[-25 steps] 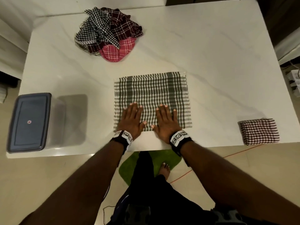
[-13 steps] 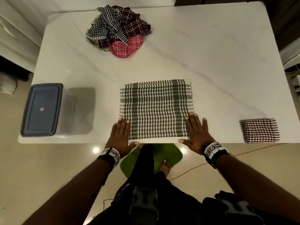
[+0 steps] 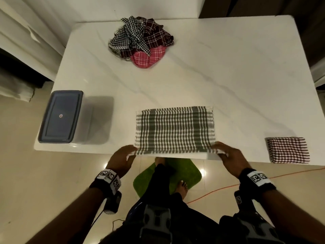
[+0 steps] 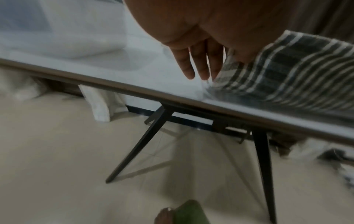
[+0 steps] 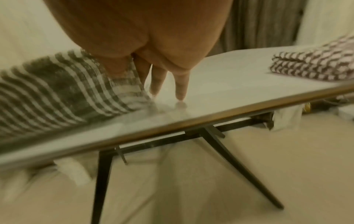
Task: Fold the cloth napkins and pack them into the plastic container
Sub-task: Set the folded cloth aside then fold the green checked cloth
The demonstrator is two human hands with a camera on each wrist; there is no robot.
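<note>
A green-and-white checked napkin (image 3: 175, 130) lies flat near the front edge of the white table (image 3: 193, 76). My left hand (image 3: 128, 153) pinches its near left corner and lifts it slightly; the same corner (image 4: 239, 71) shows in the left wrist view. My right hand (image 3: 219, 150) pinches the near right corner (image 5: 124, 78), with two fingers (image 5: 181, 89) touching the tabletop. A lidded plastic container (image 3: 60, 117) stands at the table's left front. A folded maroon checked napkin (image 3: 287, 149) lies at the right front.
A heap of unfolded napkins (image 3: 140, 41), black, maroon and pink checked, sits at the back middle of the table. Under the table edge are black legs (image 4: 141, 144), a green mat (image 3: 175, 175) and my bare foot. An orange cable (image 3: 228, 187) runs across the floor.
My hands slid from the napkin's middle out to its near corners, then closed on those corners. The near edge has begun to lift off the table.
</note>
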